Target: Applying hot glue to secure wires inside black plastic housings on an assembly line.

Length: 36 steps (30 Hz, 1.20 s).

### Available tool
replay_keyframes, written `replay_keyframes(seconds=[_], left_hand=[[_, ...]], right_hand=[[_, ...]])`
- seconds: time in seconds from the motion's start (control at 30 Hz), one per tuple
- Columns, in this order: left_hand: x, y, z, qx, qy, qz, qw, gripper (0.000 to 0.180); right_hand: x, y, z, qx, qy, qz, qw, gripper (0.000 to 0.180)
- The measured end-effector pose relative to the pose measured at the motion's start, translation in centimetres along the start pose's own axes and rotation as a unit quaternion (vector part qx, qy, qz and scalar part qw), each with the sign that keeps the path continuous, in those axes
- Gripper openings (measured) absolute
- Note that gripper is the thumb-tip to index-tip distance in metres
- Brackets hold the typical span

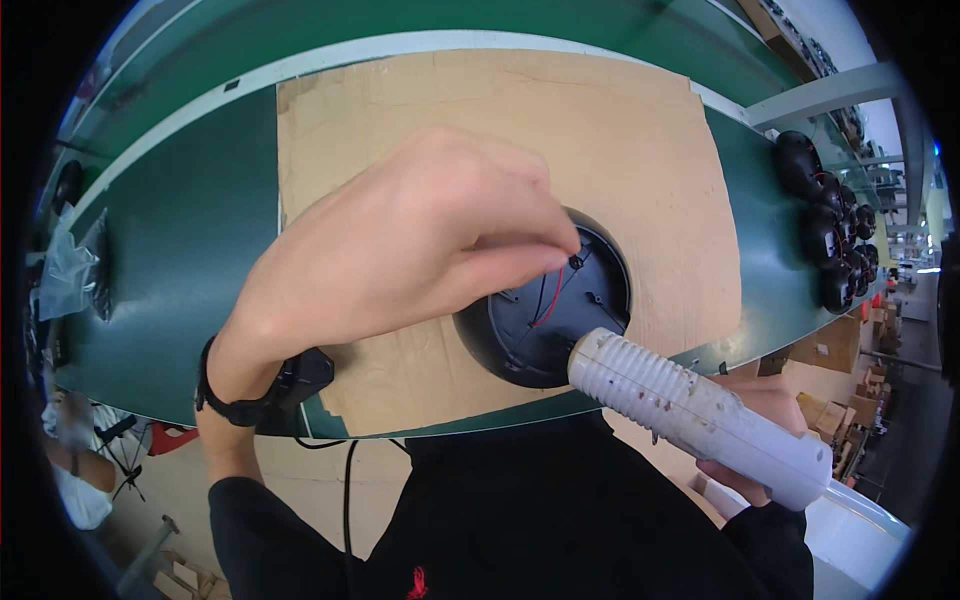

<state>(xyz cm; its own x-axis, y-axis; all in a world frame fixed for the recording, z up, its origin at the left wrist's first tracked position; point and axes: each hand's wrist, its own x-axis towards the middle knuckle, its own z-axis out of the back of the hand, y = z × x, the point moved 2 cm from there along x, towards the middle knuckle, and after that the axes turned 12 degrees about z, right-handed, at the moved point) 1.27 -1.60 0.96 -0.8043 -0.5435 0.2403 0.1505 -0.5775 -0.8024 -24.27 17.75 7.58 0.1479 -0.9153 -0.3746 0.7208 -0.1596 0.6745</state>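
Observation:
A round black plastic housing [520, 352] lies open side up, with screw posts and ribs inside. My left hand [450, 220] reaches over it, thumb and finger pinched at its far right inner side. A thin red wire [545, 315] and a dark one run up from the housing floor to those fingertips; their upper ends are hidden. My right hand [765, 410] is wrapped around a white hot glue gun [690, 400] with a ribbed, brown-stained barrel. Its front end is over the housing's near right rim; the nozzle tip is hard to make out.
A cardboard sheet [640, 130] covers the middle of the green table [190, 230]. Several black round housings [825, 235] with red wires are grouped at the right. Clear plastic bags [75, 265] lie at the left edge. A black watch [300, 378] is on my left wrist.

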Motion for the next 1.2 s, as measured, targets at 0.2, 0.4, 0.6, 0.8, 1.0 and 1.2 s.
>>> replay_keyframes(seconds=[0.2,0.4,0.6,0.8,1.0,1.2], left_hand=[[0.5,0.3,-1.4,-0.008,-0.055,0.022,0.998,0.011],[0.5,1.1,-1.8,-0.006,-0.091,-0.003,0.996,0.011],[0.5,1.2,-2.0,-0.012,-0.104,-0.006,0.995,0.011],[0.3,1.3,-2.1,-0.010,-0.106,0.000,0.994,0.011],[0.3,1.0,-1.8,-0.003,-0.102,0.007,0.995,0.011],[0.2,1.0,-1.4,0.004,-0.089,0.013,0.996,0.009]], right_hand=[[1.0,0.9,0.4,-0.063,0.062,0.024,0.996,0.043],[2.0,1.4,0.3,-0.073,0.048,0.080,0.993,0.036],[2.1,1.4,0.1,-0.091,0.023,0.085,0.992,0.032],[2.3,1.5,0.2,-0.087,0.030,0.078,0.993,0.032],[2.0,1.8,0.2,-0.106,-0.016,0.048,0.993,0.033],[2.1,1.3,0.6,-0.116,0.010,0.075,0.990,0.036]])
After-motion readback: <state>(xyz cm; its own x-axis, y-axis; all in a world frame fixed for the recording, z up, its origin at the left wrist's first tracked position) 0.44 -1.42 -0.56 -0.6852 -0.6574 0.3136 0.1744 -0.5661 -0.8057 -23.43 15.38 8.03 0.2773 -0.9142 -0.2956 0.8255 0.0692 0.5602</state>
